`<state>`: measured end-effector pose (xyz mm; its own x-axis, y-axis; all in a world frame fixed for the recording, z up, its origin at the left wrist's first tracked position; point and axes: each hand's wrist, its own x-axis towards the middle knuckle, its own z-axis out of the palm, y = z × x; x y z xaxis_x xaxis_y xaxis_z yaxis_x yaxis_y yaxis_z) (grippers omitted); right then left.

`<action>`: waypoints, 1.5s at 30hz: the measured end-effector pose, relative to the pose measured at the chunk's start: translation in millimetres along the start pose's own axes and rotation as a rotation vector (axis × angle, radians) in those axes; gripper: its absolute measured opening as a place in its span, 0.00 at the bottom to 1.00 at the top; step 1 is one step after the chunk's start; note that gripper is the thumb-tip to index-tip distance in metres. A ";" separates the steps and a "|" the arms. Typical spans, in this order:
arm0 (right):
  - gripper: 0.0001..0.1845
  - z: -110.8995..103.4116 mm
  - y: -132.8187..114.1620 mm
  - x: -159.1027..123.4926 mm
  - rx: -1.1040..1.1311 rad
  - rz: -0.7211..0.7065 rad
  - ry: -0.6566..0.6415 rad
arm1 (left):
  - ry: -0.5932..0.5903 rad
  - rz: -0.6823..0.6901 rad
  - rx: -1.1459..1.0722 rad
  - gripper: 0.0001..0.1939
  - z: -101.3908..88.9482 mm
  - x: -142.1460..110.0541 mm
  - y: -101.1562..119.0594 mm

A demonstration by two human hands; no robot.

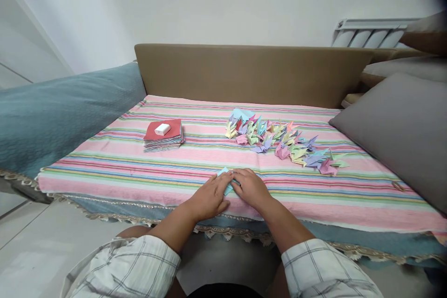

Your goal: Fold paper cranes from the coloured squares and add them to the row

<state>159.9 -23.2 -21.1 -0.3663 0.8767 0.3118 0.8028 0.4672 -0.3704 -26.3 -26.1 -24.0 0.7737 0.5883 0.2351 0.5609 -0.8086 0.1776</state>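
A small piece of light blue folding paper [228,190] lies on the striped cloth near the front edge, mostly covered by my hands. My left hand [209,197] presses on its left side, fingers together and pointing away from me. From the other side, my right hand [252,189] has bent fingers holding the paper, its fingertips close to the left ones. The exact folds under the fingers are hidden. Beyond my right hand lies a long cluster of folded paper cranes [279,137] in several pastel colours.
A stack of coloured paper sheets [163,142] stands at the left with a small white block [162,129] on top. A grey cushion [394,135] leans at the right. The brown backrest [244,74] runs behind, and a blue armrest [70,107] bounds the left.
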 end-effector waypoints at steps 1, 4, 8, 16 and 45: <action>0.15 -0.8 1.4 -0.1 0.041 0.004 0.012 | 0.001 -0.003 0.007 0.40 3.8 -1.3 -1.3; 0.19 -4.4 8.2 -1.2 0.269 0.062 0.067 | -0.003 0.002 0.049 0.44 11.4 -3.5 -5.3; 0.18 -8.4 18.6 -4.0 0.640 0.257 0.182 | -0.034 0.014 0.097 0.45 12.2 -3.9 -6.2; 0.15 -9.0 20.0 -7.0 0.689 0.341 0.071 | -0.052 0.018 0.104 0.46 9.6 -2.9 -5.0; 0.08 -22.0 26.6 -5.4 0.094 -0.016 -0.051 | -0.071 0.011 0.158 0.46 10.2 -2.1 -3.4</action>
<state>193.6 -18.0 -13.5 -0.4043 0.8724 0.2748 0.7497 0.4882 -0.4467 -26.9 -24.6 -34.9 0.7955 0.5824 0.1674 0.5876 -0.8088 0.0219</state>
